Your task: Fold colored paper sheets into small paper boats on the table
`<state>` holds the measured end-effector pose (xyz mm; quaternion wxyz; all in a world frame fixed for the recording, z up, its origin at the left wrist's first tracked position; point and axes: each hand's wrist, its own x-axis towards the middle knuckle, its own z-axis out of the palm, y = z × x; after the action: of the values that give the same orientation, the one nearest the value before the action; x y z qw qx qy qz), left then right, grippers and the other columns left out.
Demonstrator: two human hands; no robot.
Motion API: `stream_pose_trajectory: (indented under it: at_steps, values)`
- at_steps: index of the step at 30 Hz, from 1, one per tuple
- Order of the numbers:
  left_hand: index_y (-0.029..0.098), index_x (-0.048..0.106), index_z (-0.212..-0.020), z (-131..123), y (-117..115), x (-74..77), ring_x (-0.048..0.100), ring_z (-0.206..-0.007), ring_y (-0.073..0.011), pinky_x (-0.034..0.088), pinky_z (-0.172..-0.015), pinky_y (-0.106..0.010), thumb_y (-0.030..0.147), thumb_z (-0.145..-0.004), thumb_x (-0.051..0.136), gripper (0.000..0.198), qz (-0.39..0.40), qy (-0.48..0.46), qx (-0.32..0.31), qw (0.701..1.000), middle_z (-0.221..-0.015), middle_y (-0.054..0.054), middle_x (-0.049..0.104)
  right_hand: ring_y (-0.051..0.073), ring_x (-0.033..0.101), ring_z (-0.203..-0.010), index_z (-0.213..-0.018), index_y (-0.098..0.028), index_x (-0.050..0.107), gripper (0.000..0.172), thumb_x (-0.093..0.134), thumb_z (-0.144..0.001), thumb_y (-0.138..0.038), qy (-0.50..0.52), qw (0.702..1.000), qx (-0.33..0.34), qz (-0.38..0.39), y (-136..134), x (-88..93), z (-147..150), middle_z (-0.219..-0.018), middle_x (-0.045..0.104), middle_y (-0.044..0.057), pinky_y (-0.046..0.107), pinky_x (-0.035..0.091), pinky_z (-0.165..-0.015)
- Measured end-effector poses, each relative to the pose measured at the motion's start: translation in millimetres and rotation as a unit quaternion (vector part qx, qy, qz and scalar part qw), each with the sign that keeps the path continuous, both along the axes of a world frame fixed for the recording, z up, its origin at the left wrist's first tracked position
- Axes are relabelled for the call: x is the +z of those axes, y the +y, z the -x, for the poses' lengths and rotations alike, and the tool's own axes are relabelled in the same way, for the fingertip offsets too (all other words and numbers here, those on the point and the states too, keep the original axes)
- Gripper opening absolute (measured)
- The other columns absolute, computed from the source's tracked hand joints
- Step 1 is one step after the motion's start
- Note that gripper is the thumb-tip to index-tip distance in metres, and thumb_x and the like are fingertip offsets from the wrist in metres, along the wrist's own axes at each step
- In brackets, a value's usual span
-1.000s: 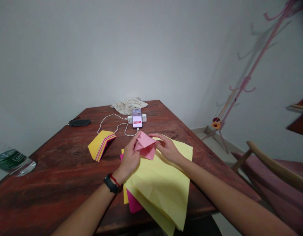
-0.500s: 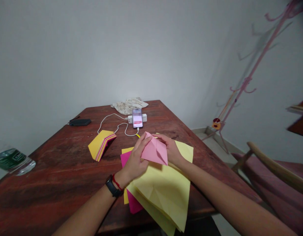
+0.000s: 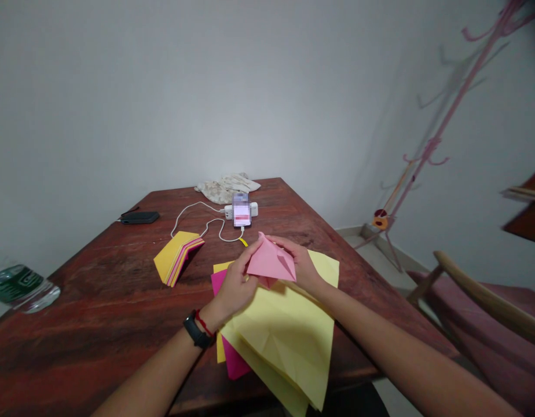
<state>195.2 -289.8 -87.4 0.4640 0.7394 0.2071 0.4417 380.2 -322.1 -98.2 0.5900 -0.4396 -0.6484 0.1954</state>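
Note:
Between my hands is a piece of folded pink paper (image 3: 271, 262), with creased flaps and a small peak at its far edge. My left hand (image 3: 235, 284) grips its left side, thumb beneath. On the far right side, my right hand (image 3: 300, 263) holds it with fingers bent behind, partly hidden by the paper. Below lie large creased pale yellow sheets (image 3: 289, 341) that overhang the near table edge. Magenta paper (image 3: 236, 362) and a deeper yellow sheet (image 3: 220, 347) stick out under them on the left.
A stack of folded yellow and pink papers (image 3: 174, 260) lies left on the wooden table (image 3: 98, 324). Farther back are a phone (image 3: 241, 211) with white cables, a black power bank (image 3: 139, 218) and a cloth (image 3: 226, 187). A water bottle (image 3: 24, 286) stands far left; a chair (image 3: 480, 301) is right.
The pink paper has tilted in my hands, so a lower flap now shows under its near edge. My left fingers have slid off its top face toward the left edge.

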Motion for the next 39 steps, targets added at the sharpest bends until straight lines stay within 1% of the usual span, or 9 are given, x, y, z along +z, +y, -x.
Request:
stream_pose_trajectory:
  at_steps: [5, 9, 12, 14, 17, 20, 28, 33, 39]
  values:
    - [0.023, 0.05, -0.143, 4.4, -0.7, 7.4, 0.043, -0.139, -0.0275, 0.03, -0.118, -0.04, 0.013, -0.074, 0.059, 0.071, 0.042, -0.014, -0.079, 0.996, -0.152, -0.009, 0.046, 0.031, 0.066, -0.111, -0.126, -0.027, 0.067, 0.045, 0.071, -0.081, -0.03, -0.009, 1.0, -0.008, -0.012, -0.9, 2.2, -0.9, -0.127, 0.069, 0.008, 0.044, 0.052, -0.095]
    - [0.023, 0.05, -0.143, 5.8, 5.9, 6.7, 0.052, -0.131, -0.0286, 0.04, -0.11, -0.04, 0.026, -0.076, 0.061, 0.067, 0.168, -0.088, -0.145, 0.971, -0.146, -0.011, 0.053, 0.029, 0.067, -0.101, -0.13, -0.029, 0.064, 0.045, 0.068, -0.086, -0.033, -0.055, 0.998, -0.011, -0.023, -0.5, 1.9, -2.5, -0.121, 0.071, 0.009, 0.043, 0.052, -0.088]
    - [0.024, 0.045, -0.145, 2.5, 10.5, 3.9, 0.067, -0.104, -0.024, 0.051, -0.091, -0.036, 0.042, -0.083, 0.065, 0.067, 0.269, -0.111, -0.078, 0.953, -0.123, -0.012, 0.067, 0.025, 0.066, -0.087, -0.136, -0.03, 0.06, 0.047, 0.064, -0.089, -0.034, -0.12, 0.992, 0.004, -0.041, -1.5, 1.7, -2.6, -0.107, 0.072, 0.009, 0.04, 0.052, -0.08]
    - [0.023, 0.049, -0.14, -0.1, 12.7, 2.5, 0.068, -0.086, -0.0191, 0.051, -0.078, -0.03, 0.047, -0.081, 0.072, 0.069, 0.299, -0.108, -0.027, 0.948, -0.107, -0.009, 0.071, 0.024, 0.064, -0.084, -0.139, -0.031, 0.056, 0.048, 0.061, -0.092, -0.032, -0.145, 0.988, 0.017, -0.054, -2.1, 1.3, -2.3, -0.102, 0.07, 0.009, 0.038, 0.051, -0.076]
    - [0.016, 0.066, -0.119, -2.1, 14.9, 1.3, 0.062, -0.072, -0.0131, 0.046, -0.065, -0.022, 0.046, -0.074, 0.08, 0.055, 0.308, -0.076, -0.033, 0.948, -0.091, -0.005, 0.07, 0.023, 0.063, -0.083, -0.141, -0.032, 0.055, 0.047, 0.058, -0.094, -0.03, -0.162, 0.984, 0.019, -0.064, -2.6, 1.4, -2.0, -0.098, 0.069, 0.008, 0.036, 0.051, -0.074]
    - [0.013, 0.072, -0.098, -1.3, 16.1, 0.9, 0.053, -0.062, -0.0091, 0.039, -0.057, -0.02, 0.048, -0.076, 0.078, 0.042, 0.301, -0.051, -0.054, 0.951, -0.078, -0.002, 0.066, 0.022, 0.062, -0.082, -0.141, -0.033, 0.054, 0.047, 0.058, -0.095, -0.028, -0.173, 0.982, 0.016, -0.071, -3.6, 2.5, -1.9, -0.096, 0.067, 0.007, 0.035, 0.051, -0.073]
    - [0.013, 0.071, -0.089, 2.1, 14.9, 6.4, 0.051, -0.063, -0.0084, 0.038, -0.057, -0.019, 0.044, -0.075, 0.079, 0.036, 0.279, -0.063, -0.048, 0.957, -0.077, -0.001, 0.064, 0.025, 0.064, -0.094, -0.145, -0.033, 0.048, 0.054, 0.058, -0.093, -0.022, -0.188, 0.977, 0.032, -0.092, -6.1, 2.7, 1.5, -0.11, 0.066, 0.01, 0.038, 0.052, -0.08]
    - [0.013, 0.069, -0.091, 3.8, 11.3, 11.1, 0.058, -0.067, -0.0105, 0.043, -0.06, -0.019, 0.042, -0.075, 0.079, 0.034, 0.322, -0.086, -0.047, 0.942, -0.081, -0.003, 0.067, 0.023, 0.064, -0.092, -0.139, -0.027, 0.052, 0.061, 0.069, -0.082, -0.02, -0.08, 0.996, -0.018, -0.048, -3.8, 0.6, 4.1, -0.11, 0.068, 0.009, 0.035, 0.052, -0.078]
    - [0.016, 0.067, -0.102, 3.5, 13.0, 14.8, 0.064, -0.07, -0.0107, 0.052, -0.064, -0.02, 0.035, -0.071, 0.083, 0.04, 0.374, -0.15, -0.034, 0.915, -0.088, -0.002, 0.069, 0.02, 0.065, -0.086, -0.108, -0.02, 0.066, 0.035, 0.064, -0.074, -0.011, 0.02, 0.999, -0.034, 0.005, 3.8, -4.8, 0.6, -0.099, 0.07, 0.006, 0.031, 0.051, -0.074]
